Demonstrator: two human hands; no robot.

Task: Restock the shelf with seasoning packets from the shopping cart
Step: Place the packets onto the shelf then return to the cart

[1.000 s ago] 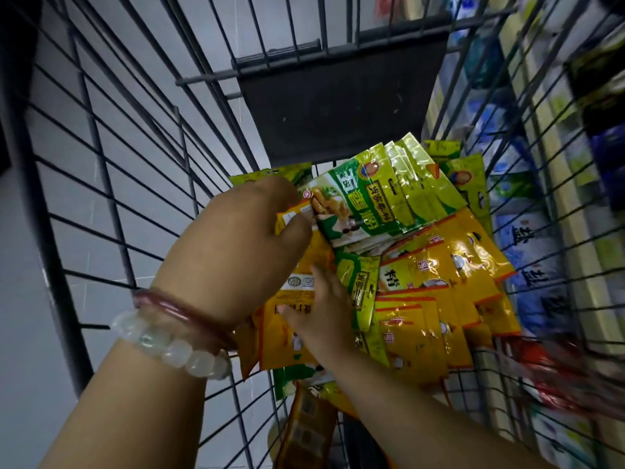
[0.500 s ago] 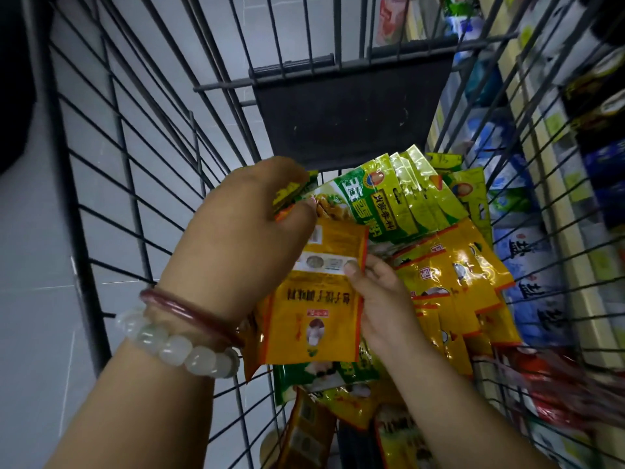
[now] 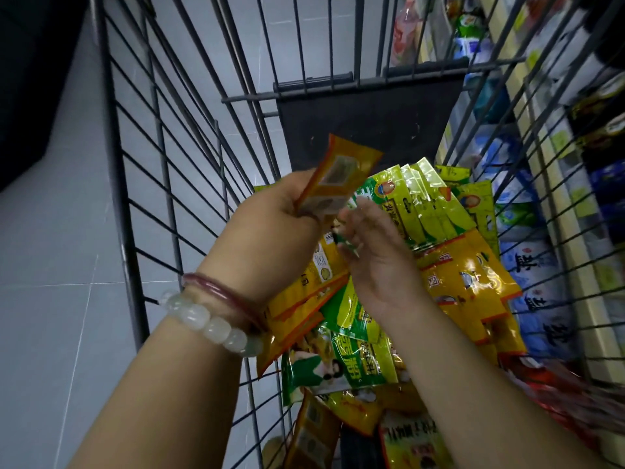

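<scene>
Several orange packets [image 3: 341, 177] are being gripped in the left hand [image 3: 274, 228] above the cart [image 3: 135, 198]; the right hand [image 3: 375, 262], fingers loose, is holding nothing. Edges should be squared before shelving.

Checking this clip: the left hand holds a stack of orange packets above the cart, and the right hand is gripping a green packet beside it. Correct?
Not quite. In the head view the right hand grips nothing; its fingers are loose beside the stack. The left hand does hold the orange packets above the cart.
</scene>
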